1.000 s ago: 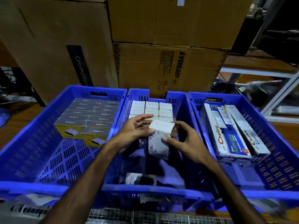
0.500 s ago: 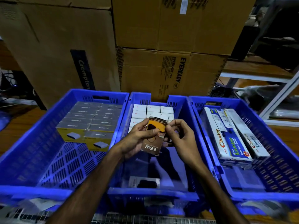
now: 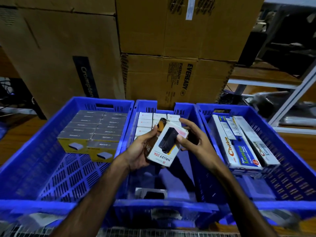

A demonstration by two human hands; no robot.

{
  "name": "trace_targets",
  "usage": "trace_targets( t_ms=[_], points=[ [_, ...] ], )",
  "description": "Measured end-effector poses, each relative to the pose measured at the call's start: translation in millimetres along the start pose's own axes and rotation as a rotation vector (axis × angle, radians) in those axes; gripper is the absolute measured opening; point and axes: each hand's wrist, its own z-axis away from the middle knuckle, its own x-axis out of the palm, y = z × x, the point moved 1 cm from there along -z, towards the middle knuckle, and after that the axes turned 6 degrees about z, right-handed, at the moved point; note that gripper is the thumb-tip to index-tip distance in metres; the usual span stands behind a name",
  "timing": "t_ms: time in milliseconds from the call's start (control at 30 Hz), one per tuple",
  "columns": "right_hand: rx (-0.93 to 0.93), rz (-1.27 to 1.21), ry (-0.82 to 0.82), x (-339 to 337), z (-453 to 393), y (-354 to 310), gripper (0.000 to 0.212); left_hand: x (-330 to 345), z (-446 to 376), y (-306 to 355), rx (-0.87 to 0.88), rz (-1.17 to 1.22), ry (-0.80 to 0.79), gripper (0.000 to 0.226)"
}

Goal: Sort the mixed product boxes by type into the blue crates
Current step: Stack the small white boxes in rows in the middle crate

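halley 20k box (image 3: 166,145) sits gripped in the left hand (image 3: 139,151) and pinched by the right hand (image 3: 195,142) above the middle blue crate (image 3: 164,205).

Stacked cardboard cartons (image 3: 179,40) behind, incl. Crompton carton (image 3: 56,65) & Eveready carton (image 3: 171,79); white shelf frame (image 3: 290,93) right.

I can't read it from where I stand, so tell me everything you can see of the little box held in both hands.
The box is a small white carton, cardboard by its look, printed with a dark device, a yellow patch and "HALLEY 20K" in red and black; a brown side panel reads "65W". It is tilted, face up, above the middle blue crate. The left hand grips its left side and the right hand pinches its right edge. It looks closed.
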Motion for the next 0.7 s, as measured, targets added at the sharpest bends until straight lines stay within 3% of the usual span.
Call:
trace_targets(
  t_ms=[100, 167, 233, 333, 433, 533, 600, 700],
  points=[
    [0.082, 0.007, -0.029, -2.1, -0.7, -0.5, 0.065, -4.6, -2.2, -1.2, -0.104, -0.124, 0.068, 0.059],
    [0.139, -0.055, -0.054, -3.3, -0.1, 1.8, 0.051, -6.8, -2.5, 0.3, -0.114, -0.170, 0.098, 0.060],
    [0.204, -0.244, -0.026, -1.0, 3.2, 6.1, 0.039, -6.7, -1.3, 3.8, -0.042, -0.135, 0.135, 0.057],
    [0.344, -0.590, 0.073, 9.2, 4.2, 18.2, 0.051, -8.1, -3.9, 6.6, 0.177, -0.096, 0.237, 0.046],
    [0.452, -0.762, 0.111, 20.5, 5.2, 30.5, 0.049, -13.0, -10.7, 1.1, 0.352, -0.279, 0.318, 0.048],
    [0.517, -0.603, 0.015, 26.4, 7.3, 37.5, 0.046, -15.1, -11.3, -0.7, 0.468, -0.427, 0.371, 0.056],
    [0.492, -0.334, 0.042, 22.7, 5.6, 41.2, 0.059, -16.8, -10.0, 0.7, 0.507, -0.496, 0.375, 0.062],
    [0.251, 0.187, 0.131, 5.4, -2.7, 44.5, 0.089, -17.7, -11.1, -0.5, 0.507, -0.834, 0.393, 0.073]
  ],
)
